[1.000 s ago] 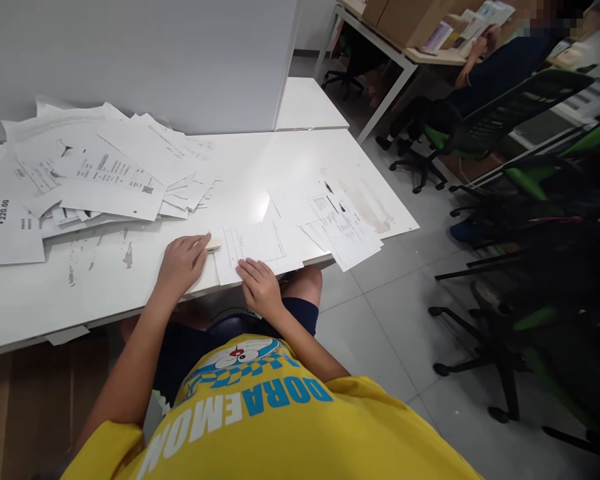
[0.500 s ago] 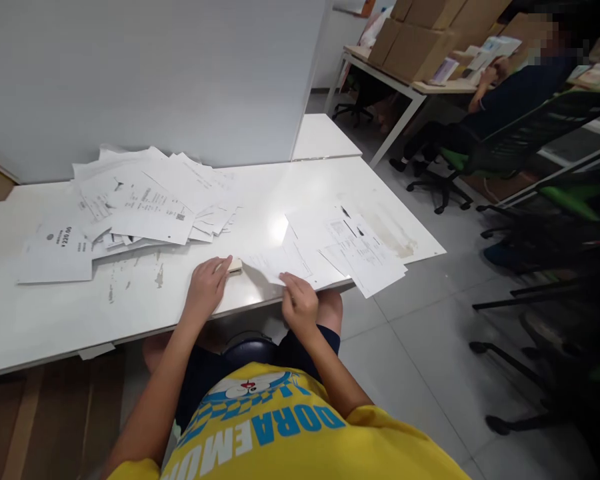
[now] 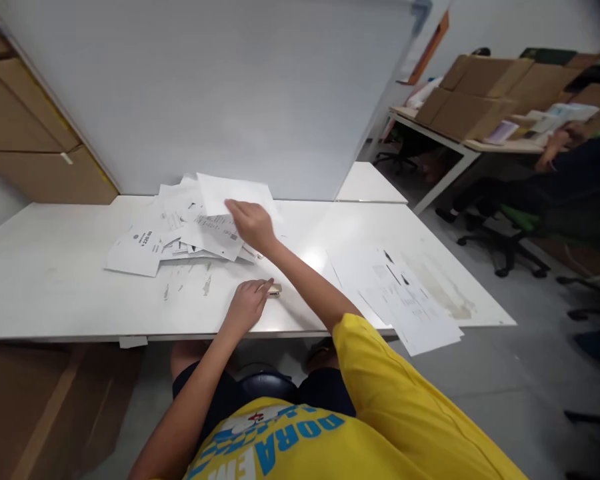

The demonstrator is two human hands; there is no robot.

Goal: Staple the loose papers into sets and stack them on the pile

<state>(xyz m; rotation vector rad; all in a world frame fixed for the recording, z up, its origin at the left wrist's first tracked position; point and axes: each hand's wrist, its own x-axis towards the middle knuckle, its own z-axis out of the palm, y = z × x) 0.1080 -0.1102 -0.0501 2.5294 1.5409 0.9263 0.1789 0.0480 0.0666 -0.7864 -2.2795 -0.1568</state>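
At centre frame, the right hand (image 3: 253, 223) reaches across a white desk (image 3: 55, 280), fingers closed on a white sheet of paper (image 3: 233, 192) held above a loose pile of printed papers (image 3: 180, 233) in the upper middle. Below it, the left hand (image 3: 247, 307) rests on the desk, fingers curled over a small tan stapler (image 3: 275, 289). Another stack of sheets (image 3: 405, 303) lies at right.

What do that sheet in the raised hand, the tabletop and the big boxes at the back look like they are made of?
The sheet in the right hand looks like thin matte printer paper: white and flexing. The tabletop seems a smooth white laminate, glossy where light glares, with scuffed patches. The boxes look like plain brown corrugated cardboard, dull-surfaced.
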